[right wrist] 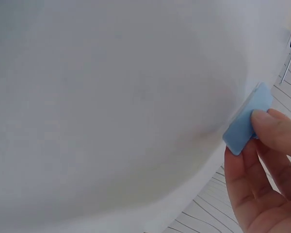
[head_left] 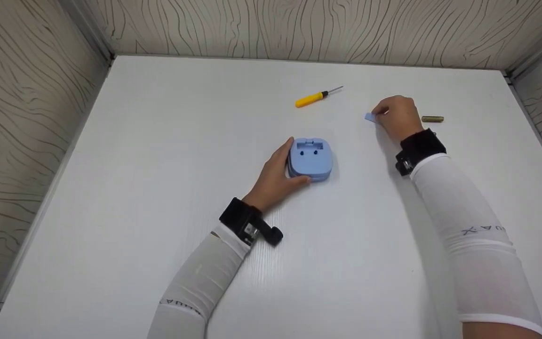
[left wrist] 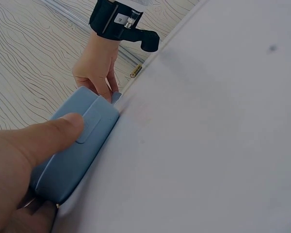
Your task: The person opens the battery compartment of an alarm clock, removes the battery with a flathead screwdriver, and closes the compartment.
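A rounded light-blue plastic device (head_left: 312, 158) lies at the middle of the white table (head_left: 158, 165), back side up with an open slot at its far edge. My left hand (head_left: 278, 175) grips it from the left, thumb on its near edge; in the left wrist view the thumb (left wrist: 48, 136) presses on the device (left wrist: 75, 145). My right hand (head_left: 397, 117) is at the back right and pinches a small blue cover piece (head_left: 370, 117) against the table; the cover piece (right wrist: 247, 118) shows between thumb and fingers (right wrist: 276, 128) in the right wrist view.
A yellow-handled screwdriver (head_left: 317, 97) lies behind the device. A small brass-coloured cylinder, perhaps a battery (head_left: 432, 119), lies just right of my right hand. Wood-grain walls (head_left: 299, 28) close the table at back and sides.
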A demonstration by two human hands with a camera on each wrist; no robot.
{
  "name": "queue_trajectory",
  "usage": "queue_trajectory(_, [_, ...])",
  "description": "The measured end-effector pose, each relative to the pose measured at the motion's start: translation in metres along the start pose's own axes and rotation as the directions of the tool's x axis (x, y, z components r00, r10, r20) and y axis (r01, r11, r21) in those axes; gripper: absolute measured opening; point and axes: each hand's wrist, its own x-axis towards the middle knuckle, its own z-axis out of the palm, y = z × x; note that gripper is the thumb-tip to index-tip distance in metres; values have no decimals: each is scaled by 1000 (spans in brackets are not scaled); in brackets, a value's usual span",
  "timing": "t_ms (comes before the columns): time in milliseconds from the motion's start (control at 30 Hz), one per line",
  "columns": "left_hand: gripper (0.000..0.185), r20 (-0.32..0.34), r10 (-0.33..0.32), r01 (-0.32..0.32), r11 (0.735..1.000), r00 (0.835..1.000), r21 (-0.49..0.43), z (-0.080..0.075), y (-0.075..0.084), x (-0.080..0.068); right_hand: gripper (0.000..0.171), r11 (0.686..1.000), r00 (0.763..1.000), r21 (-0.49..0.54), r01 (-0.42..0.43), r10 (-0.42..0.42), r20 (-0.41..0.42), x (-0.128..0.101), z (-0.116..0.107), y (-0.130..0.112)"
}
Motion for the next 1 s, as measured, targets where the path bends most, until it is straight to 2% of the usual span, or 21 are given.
queue_trajectory(267, [102, 5, -11, 11, 1000, 1000, -15, 0, -2, 0, 21, 1000, 1000, 13, 11, -11, 9, 0, 2, -7])
queue_trajectory(600, [102, 4, -11, 11, 1000, 1000, -9, -1, 0, -1, 15, 992, 993, 37, 120, -120, 4, 0, 7, -21])
queue_trajectory(1000, [102, 14, -26, 26, 1000, 1000, -3, 0, 1, 0, 14, 978, 977, 107, 182, -192, 96, -4, 17, -58])
